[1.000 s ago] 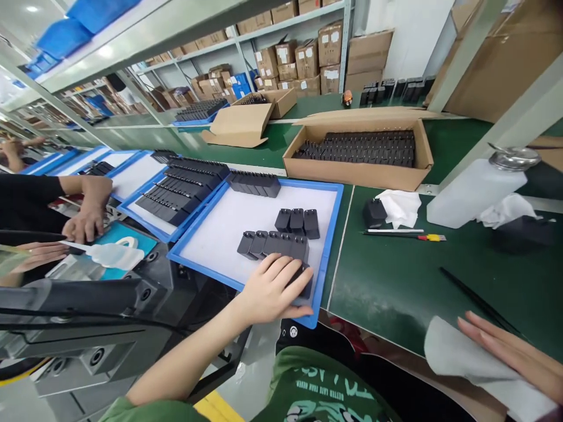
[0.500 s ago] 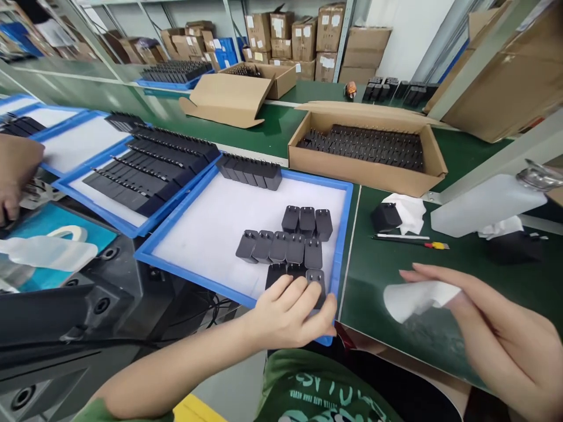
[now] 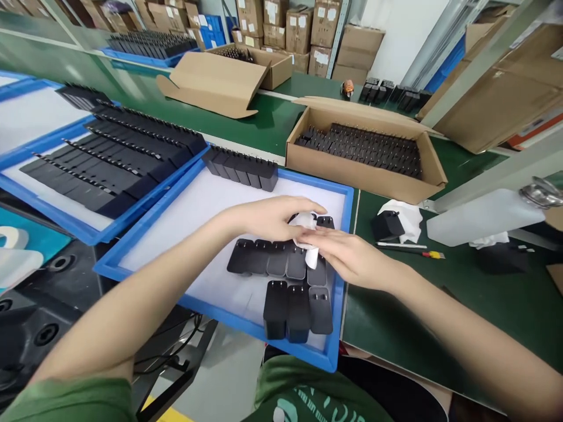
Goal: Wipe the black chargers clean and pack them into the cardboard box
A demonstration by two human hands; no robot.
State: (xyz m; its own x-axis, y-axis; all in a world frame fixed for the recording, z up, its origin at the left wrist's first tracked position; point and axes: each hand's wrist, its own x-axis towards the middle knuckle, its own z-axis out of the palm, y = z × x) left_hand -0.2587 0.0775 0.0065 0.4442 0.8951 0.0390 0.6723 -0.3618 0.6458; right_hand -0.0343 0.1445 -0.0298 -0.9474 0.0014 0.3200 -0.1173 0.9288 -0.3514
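Note:
Both my hands meet over black plug-in power adapters (image 3: 277, 261) in a blue-rimmed tray (image 3: 347, 234). My left hand (image 3: 277, 218) curves around an adapter in the back group, with the thumb and fingers on either side of it; that adapter is mostly hidden. My right hand (image 3: 347, 252) presses a crumpled white wipe (image 3: 311, 257) onto the same spot, its fingers close against my left hand. Another adapter (image 3: 325, 222) shows just beyond the fingers. Closer to me, three more adapters (image 3: 298, 310) stand with their metal pins up.
A row of adapters (image 3: 241, 169) stands along the tray's back edge. Another tray full of adapters (image 3: 118, 158) adjoins it on the left. Behind is an open carton (image 3: 360, 173) of adapters. A white bottle (image 3: 484, 217), a pen and a cloth (image 3: 407, 220) lie to the right.
My left hand has moved from the front adapters to the back group. My right hand has brought the wipe from the right over the tray to meet it. The view has shifted slightly.

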